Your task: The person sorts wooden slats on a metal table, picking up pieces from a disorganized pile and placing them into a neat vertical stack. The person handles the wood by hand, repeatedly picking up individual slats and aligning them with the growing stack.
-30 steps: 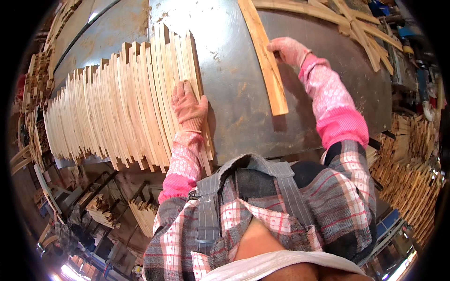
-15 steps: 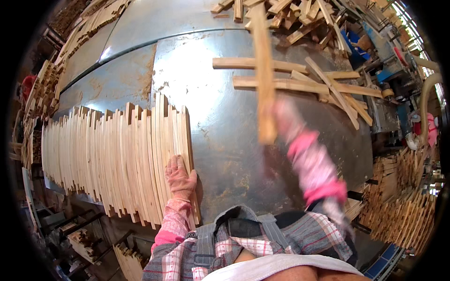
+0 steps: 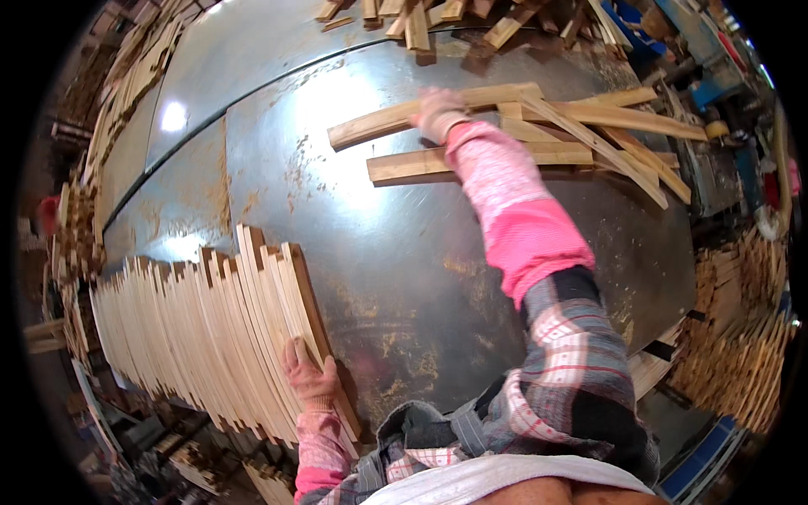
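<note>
My left hand, in a pinkish knit glove, lies flat with its thumb apart on the near right end of a row of pale wooden strips. The strips sit side by side, their ends uneven. My right arm stretches to the far side of the table, and the gloved right hand, slightly blurred, closes over a long wooden strip. A second strip lies just nearer, partly under my forearm. Several more strips cross one another to the right of the hand.
All this lies on a scuffed metal tabletop with sawdust patches. A heap of wood offcuts covers the far edge. Machinery stands at the far right, stacked wood strips at the right. More stacks line the left.
My right hand was swinging a strip, held lengthwise, over the middle of the table; now it is farther away, over the crosswise strips. My left hand stays on the row. The view has shifted.
</note>
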{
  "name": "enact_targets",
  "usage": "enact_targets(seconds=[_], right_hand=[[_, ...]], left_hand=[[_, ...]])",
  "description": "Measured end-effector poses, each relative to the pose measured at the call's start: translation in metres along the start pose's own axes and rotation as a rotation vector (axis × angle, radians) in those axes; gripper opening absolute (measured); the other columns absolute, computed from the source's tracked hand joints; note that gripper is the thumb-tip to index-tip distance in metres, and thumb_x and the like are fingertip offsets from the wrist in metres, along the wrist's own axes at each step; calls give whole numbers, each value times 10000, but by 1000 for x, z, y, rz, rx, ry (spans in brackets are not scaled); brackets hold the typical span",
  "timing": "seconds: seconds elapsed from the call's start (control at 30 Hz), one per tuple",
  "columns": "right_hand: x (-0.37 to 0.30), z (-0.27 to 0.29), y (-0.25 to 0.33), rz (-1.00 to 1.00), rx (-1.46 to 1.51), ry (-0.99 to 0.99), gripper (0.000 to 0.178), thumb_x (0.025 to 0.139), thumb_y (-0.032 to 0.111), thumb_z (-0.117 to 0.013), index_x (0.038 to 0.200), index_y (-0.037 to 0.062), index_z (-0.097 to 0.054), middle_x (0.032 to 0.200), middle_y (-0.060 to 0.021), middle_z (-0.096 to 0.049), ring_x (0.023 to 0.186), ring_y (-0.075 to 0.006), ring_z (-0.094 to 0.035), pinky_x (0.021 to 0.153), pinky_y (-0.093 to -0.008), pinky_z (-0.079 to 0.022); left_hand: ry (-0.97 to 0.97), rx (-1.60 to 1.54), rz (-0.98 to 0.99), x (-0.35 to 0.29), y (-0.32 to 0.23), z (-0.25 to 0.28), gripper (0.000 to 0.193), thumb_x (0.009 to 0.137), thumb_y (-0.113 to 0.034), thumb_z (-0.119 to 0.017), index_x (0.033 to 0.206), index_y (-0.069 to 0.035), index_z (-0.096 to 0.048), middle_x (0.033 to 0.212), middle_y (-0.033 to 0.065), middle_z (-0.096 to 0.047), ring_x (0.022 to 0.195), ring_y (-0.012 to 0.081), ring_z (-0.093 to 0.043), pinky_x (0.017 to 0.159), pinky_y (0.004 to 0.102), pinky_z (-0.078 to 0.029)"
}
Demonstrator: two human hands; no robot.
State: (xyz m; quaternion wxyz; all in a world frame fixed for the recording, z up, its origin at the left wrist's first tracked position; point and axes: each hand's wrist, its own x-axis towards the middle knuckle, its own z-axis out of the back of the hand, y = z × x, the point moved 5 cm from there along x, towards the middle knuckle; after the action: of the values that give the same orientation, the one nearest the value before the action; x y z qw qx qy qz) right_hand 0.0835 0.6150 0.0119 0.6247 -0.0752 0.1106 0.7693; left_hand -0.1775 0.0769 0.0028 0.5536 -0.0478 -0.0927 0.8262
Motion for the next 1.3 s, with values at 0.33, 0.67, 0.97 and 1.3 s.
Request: enact_targets(seconds=[0.33, 0.67, 0.97, 1.3], right_hand=[[-87, -51, 17, 156, 163, -42, 579, 924, 451, -712, 1383, 131, -564, 1412, -135, -559, 1304, -327, -568, 1021, -490, -509], [-128, -58, 53, 106, 223, 142, 239, 925, 258, -652, 1046, 66, -729, 1140, -144, -696, 1110, -317, -656, 988, -485, -479], [-160, -60, 75, 414, 34, 94, 466, 1030, 441, -553, 1246, 45, -667, 1263, -127, -653, 1270, -273, -539, 1168, -508, -336], [-395, -125, -12, 712, 176, 71, 295, 899, 285, -656, 1116, 87, -689, 1126, -126, -669, 1221, -315, -574, 1085, -510, -419]], left_hand=[[45, 18, 22, 10, -13, 5, 817, 751, -218, -786, 1489, -54, -476, 1540, 190, -440, 1424, 406, -400, 1199, 486, -328], [25, 8, 47, 11, -10, 2, 798, 732, -232, -791, 1455, -39, -514, 1507, 186, -482, 1403, 400, -432, 1183, 480, -354], [24, -4, 84, 7, -13, 5, 802, 730, -217, -777, 1463, -37, -504, 1528, 190, -469, 1420, 411, -417, 1176, 479, -363], [-10, -24, 0, 8, -8, 0, 749, 757, -255, -766, 1423, 1, -538, 1492, 230, -506, 1386, 421, -464, 1175, 483, -375]])
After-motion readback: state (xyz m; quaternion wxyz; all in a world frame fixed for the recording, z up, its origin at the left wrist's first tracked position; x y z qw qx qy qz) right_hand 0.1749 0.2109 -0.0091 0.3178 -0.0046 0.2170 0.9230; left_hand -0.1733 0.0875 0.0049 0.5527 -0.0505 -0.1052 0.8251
